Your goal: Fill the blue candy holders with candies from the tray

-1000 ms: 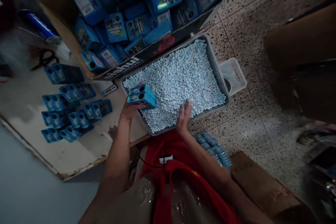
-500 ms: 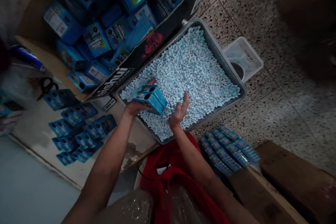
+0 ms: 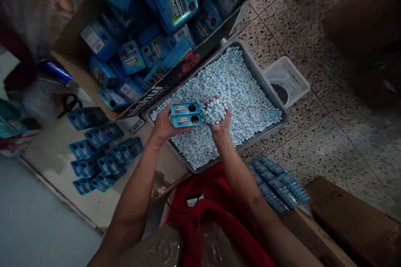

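Two Caramelo Macizo boxes (image 3: 187, 120) are clasped in the left hand (image 3: 164, 126); candies (image 3: 215, 111) in the half-curled, cupped right hand (image 3: 222, 125) could be spilled by tilting.

Pale, flat worktop (image 3: 50, 162) with chipped, brown-stained edges and a worn patch along its front edge. Beyond the left edge, a smooth blue-grey surface (image 3: 40, 217), wall or floor indeterminable. Beyond the right, a dark-speckled floor (image 3: 300, 133) of pale, thin-jointed tiles. Lighting dim, uneven.
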`<state>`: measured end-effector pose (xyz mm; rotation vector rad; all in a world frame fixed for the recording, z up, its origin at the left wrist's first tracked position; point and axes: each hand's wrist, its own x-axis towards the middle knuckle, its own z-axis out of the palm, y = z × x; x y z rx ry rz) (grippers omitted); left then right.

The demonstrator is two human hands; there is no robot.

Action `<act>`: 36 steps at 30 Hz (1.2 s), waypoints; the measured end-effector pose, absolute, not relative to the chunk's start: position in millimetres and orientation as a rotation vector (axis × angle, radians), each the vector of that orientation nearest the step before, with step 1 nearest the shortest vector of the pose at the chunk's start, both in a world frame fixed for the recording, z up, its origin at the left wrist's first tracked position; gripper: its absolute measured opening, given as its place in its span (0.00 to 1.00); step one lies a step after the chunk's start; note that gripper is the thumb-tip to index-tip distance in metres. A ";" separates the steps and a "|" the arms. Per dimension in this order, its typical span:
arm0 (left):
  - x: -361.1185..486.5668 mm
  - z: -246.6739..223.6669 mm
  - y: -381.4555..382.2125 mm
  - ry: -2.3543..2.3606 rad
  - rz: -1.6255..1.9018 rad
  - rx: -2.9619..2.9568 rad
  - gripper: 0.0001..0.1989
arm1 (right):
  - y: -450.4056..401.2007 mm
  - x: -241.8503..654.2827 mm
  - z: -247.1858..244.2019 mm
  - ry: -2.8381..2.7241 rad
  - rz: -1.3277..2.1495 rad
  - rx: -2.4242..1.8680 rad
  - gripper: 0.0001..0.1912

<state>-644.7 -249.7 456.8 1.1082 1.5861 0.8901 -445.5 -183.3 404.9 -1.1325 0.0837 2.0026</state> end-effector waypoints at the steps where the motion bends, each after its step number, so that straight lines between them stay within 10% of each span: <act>1: -648.3 458.2 -251.9 1.674 0.861 1.160 0.43 | -182.5 -446.0 416.7 0.093 1.964 -1.103 0.15; 11: -621.0 453.4 -269.9 1.846 0.949 1.360 0.35 | -179.9 -451.8 505.5 -0.565 1.911 -0.981 0.14; 36: -601.0 422.1 -285.0 1.774 1.138 1.316 0.37 | -201.5 -449.5 513.4 -1.111 1.861 -0.752 0.23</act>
